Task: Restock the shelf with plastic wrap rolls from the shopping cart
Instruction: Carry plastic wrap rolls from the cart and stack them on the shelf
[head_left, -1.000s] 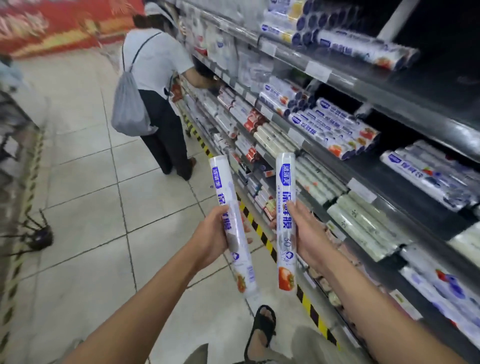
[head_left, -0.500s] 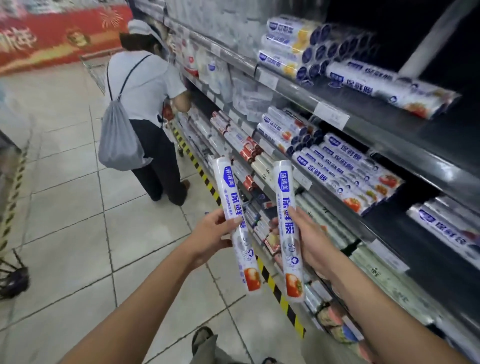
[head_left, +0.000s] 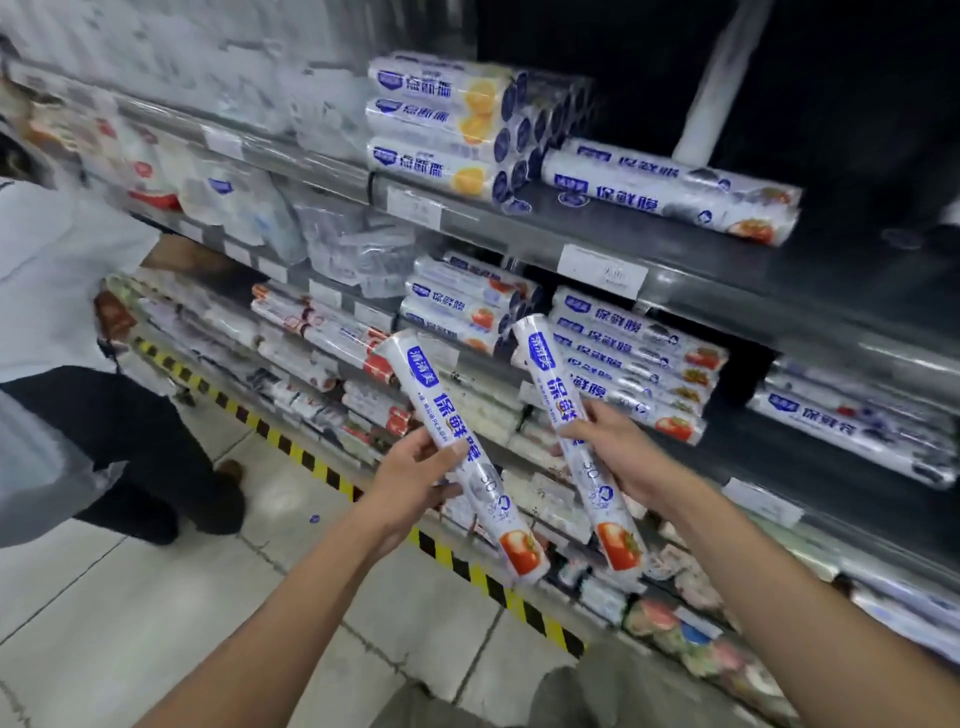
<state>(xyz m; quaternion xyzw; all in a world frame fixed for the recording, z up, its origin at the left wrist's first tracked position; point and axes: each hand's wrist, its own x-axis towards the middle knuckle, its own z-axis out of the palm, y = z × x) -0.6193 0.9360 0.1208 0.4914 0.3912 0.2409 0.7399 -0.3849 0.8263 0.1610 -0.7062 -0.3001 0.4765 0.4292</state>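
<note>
**Two rolls held in the air before the shelf**

Much of the left side is smeared by motion. The bagged goods (head_left: 228, 192) there blur to white, and the price tags (head_left: 605, 270) cannot be read. Another person (head_left: 62, 291) is cut off by the left edge, showing only a pale top and dark trousers. The upper right of the bay is black shadow.

The left hand (head_left: 410, 483) grips the left roll (head_left: 441, 400) and the right hand (head_left: 618, 452) grips the right roll (head_left: 558, 384), each with fingers (head_left: 602, 415) curled round its middle. Both rolls are slim cylinders in glossy white film, with blue print and a red tomato picture at the lower end. They hang side by side and apart, clear of the grey metal shelf (head_left: 779, 312), with their tops leaning left. Just behind the right roll, stacked rolls (head_left: 628, 364) of the same kind lie on their sides. A yellow-and-black stripe (head_left: 332, 473) edges the tiled floor (head_left: 156, 623).

Half a second ago the rolls stood closer to upright. The view has since swung to face the shelf, and the other person has slid to the frame's edge.
</note>
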